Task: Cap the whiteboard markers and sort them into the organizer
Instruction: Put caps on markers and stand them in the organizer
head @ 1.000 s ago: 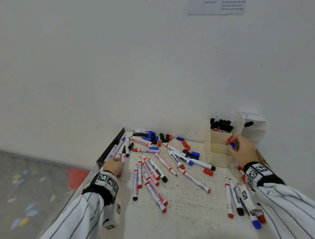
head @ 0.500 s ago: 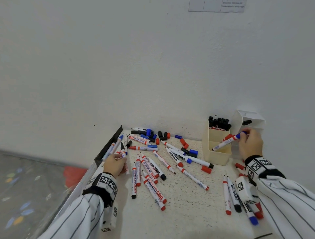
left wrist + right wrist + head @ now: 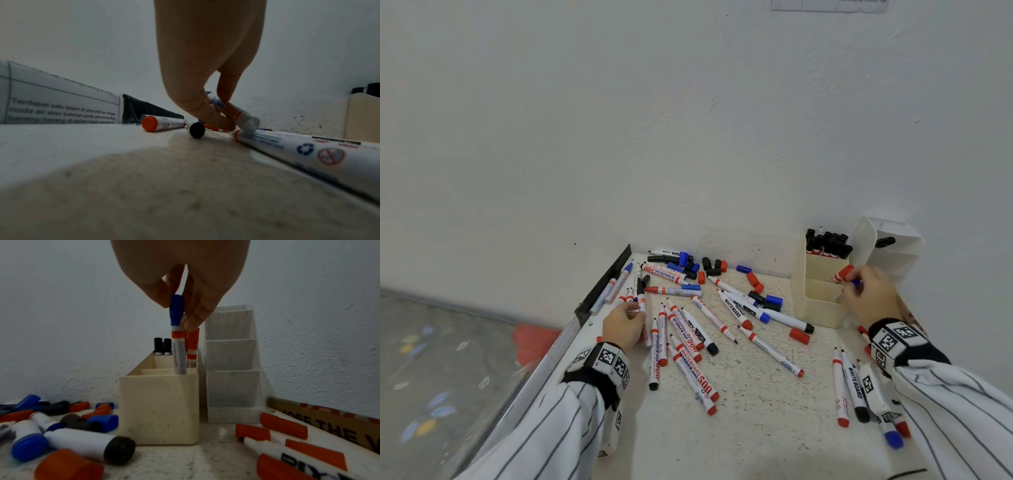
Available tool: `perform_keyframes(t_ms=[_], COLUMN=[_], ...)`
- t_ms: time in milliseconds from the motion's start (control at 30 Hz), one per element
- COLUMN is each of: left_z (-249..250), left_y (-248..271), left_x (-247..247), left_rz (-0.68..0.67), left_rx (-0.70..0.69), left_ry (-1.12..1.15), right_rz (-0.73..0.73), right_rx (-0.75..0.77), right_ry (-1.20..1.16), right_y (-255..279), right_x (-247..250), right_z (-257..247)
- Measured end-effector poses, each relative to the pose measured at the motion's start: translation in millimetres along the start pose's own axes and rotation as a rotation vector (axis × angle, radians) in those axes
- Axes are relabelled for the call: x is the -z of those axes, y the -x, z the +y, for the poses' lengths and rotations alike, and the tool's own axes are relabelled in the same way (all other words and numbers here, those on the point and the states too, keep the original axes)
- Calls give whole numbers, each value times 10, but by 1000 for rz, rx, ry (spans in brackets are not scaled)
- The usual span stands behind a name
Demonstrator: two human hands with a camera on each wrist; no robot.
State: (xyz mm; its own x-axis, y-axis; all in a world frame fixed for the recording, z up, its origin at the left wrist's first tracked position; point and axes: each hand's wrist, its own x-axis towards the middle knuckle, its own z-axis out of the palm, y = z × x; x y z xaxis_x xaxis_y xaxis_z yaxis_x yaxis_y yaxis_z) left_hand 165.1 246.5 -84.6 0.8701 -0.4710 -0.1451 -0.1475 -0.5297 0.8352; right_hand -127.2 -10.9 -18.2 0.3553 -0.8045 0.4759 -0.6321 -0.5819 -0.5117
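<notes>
The right hand (image 3: 180,280) pinches a blue-capped marker (image 3: 178,340) by its cap, long axis upright, lower end already inside the near compartment of the cream organizer (image 3: 160,408). Left of the organizer, the left hand (image 3: 625,325) grips a marker (image 3: 232,112) among the scattered ones

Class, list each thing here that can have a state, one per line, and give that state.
Blue-capped marker: capped, upright, lower end inside the organizer's front compartment, pinched by the right hand.
Cream organizer: black-capped markers standing in its back compartment.
Left hand: pinching a marker at the table.
</notes>
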Motion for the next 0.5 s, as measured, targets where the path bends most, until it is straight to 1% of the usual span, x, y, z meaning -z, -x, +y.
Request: perform_keyframes(t_ms=[200, 267, 333, 400, 500], left_z=[15, 11, 13, 18, 32], left_y=[32, 28, 27, 29, 35], left_x=[-8, -19, -28, -33, -25], left_rz=[5, 7, 12, 38, 75], left_rx=[6, 17, 20, 20, 16], left_ry=[-13, 2, 4, 12, 49], right_rz=[-38, -84, -91, -35, 61], right_rx=[-86, -136, -179, -169, -57], right_ry=[15, 101, 216, 271, 228], right_y=[-5, 0, 1, 1, 33], right_x=[-56, -38, -19, -29, -97], right_z=[-29, -83, -148, -211, -343])
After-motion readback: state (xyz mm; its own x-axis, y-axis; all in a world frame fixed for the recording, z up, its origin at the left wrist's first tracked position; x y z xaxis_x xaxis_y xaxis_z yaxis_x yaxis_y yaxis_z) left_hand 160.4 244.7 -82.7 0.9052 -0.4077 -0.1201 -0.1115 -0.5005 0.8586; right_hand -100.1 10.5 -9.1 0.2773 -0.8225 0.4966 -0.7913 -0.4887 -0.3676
